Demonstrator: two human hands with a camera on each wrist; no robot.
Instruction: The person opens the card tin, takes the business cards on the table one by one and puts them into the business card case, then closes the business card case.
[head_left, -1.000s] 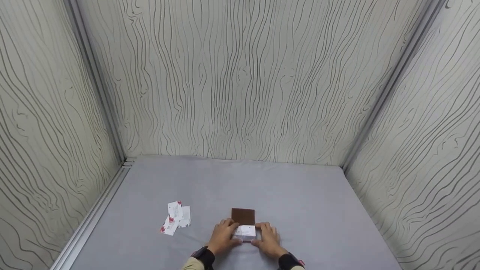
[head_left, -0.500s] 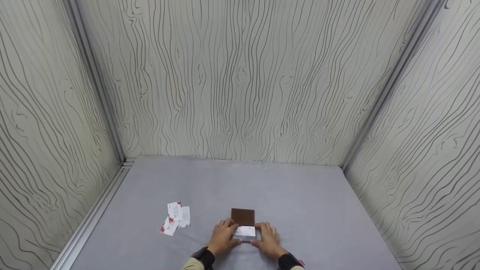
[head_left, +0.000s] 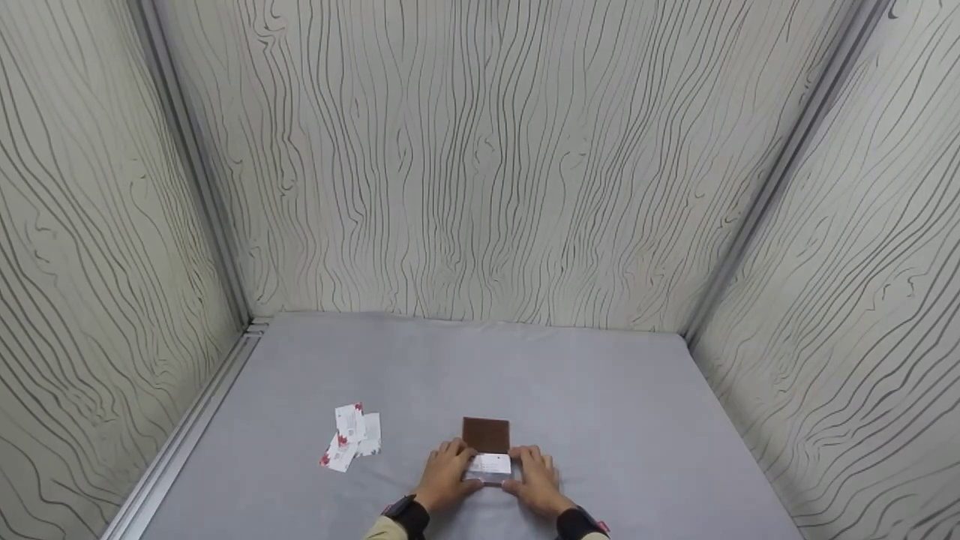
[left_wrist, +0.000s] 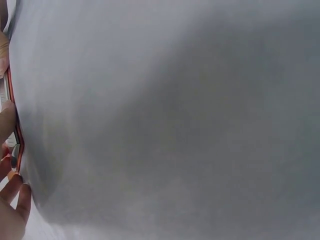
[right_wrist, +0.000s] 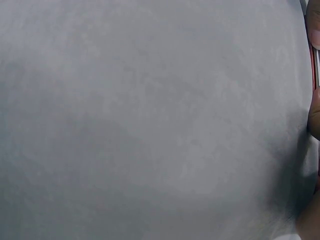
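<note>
In the head view, a brown card case is laid open near the front of the table, its plain upper flap turned away and its lower half fitted with a clear pocket. A white card is seen across that half, its print too small to be read. The case's left side is held by the left hand and its right side by the right hand, each side pinched between thumb and fingers. To the left, three overlapping loose cards are spread, two marked with red. The table is covered in grey cloth and enclosed by pale walls patterned with dark wavy grain, edged by metal posts. In the left wrist view, the case's reddish edge is gripped by bent fingers at the left border. In the right wrist view, that edge and the fingers are partly cut off at the right.
</note>
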